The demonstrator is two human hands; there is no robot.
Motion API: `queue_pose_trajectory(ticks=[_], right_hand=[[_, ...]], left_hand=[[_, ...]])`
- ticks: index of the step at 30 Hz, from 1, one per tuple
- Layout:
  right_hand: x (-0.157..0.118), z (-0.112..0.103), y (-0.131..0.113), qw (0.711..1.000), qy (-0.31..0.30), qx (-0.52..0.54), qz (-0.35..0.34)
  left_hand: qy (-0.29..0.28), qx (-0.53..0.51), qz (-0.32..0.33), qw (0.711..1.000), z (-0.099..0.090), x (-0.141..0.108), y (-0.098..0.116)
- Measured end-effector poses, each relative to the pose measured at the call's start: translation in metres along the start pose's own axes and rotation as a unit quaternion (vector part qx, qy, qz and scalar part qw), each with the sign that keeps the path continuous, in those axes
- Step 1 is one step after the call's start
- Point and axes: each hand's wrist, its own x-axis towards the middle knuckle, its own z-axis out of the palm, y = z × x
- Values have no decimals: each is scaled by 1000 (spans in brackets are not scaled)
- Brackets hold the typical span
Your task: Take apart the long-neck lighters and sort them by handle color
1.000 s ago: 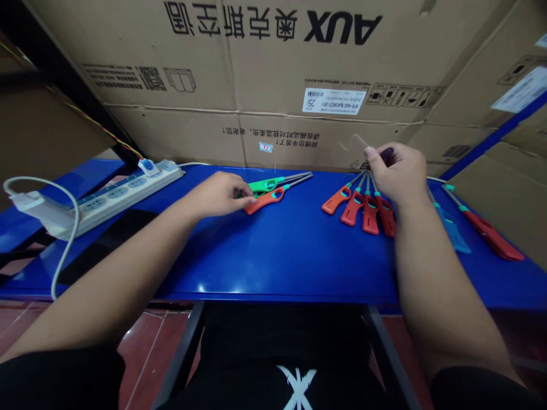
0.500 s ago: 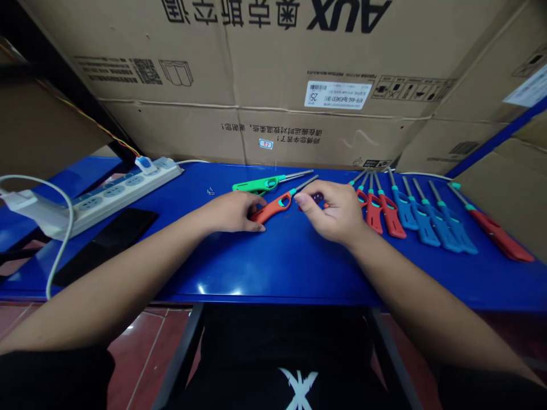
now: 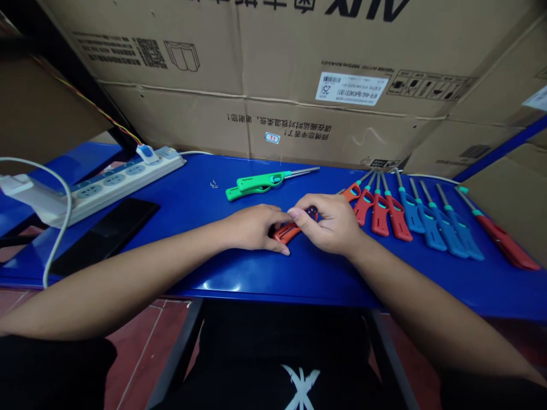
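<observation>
My left hand [image 3: 256, 228] pinches the handle end of an orange long-nosed gas lighter [image 3: 287, 232] lying on the blue table. My right hand [image 3: 331, 224] is closed around a dark purple, rounded handle [image 3: 313, 212], which looks like a screwdriver's. It is held over the lighter's middle, and its tip is hidden. The fingers cover much of this lighter. Behind my left hand lie two green lighters [image 3: 260, 182], overlapping, noses pointing right. Past my right hand several red and orange lighters [image 3: 380, 215] are fanned out.
Several blue lighters [image 3: 431, 229] and a longer red one [image 3: 504, 245] lie further right. Tiny metal pieces [image 3: 214, 185] rest left of the green lighters. A power strip [image 3: 123, 182] and a black phone [image 3: 106, 233] occupy the left. A cardboard box [image 3: 277, 102] stands behind the table [image 3: 239, 273].
Both hands and the orange lighter have moved nearer and rightward, away from the green lighters. My right hand has come over the lighter, close to my left. The view has shifted slightly.
</observation>
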Motion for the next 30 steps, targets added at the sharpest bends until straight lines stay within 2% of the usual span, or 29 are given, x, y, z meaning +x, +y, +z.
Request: queue_pose_trajectory(ticks=[5, 8, 13, 15, 18, 20, 22, 24, 26, 30], right_hand=[[1, -2, -1, 1000, -2, -9, -3], [1, -4, -2, 999, -12, -5, -32], [0, -7, -5, 983, -115, 26, -142], [3, -8, -10, 987, -118, -11, -107], [18, -12, -23, 979, -147, -142, 17], [32, -15, -35, 944, -214, -237, 80], [47, -16, -46, 907, -274, -300, 113], [59, -14, -53, 879, -331, -323, 111], [67, -13, -55, 866, -385, -308, 79], [71, -19, -48, 882, -430, -194, -17]], left_hand=[[-3, 9, -6, 1000, -1, 0, 1], [0, 3, -7, 1000, -1, 0, 0], [-4, -15, 26, 1000, 0, 1, -4], [6, -20, 21, 1000, 1, 1, -4], [13, -46, -18, 999, 3, 1, -4], [6, -65, -42, 997, 5, 1, -4], [-5, -75, -53, 996, 7, 1, -5], [0, -71, -55, 996, 8, 1, -6], [14, -61, -53, 997, 9, 1, -5], [14, -59, -35, 998, 10, 2, -4]])
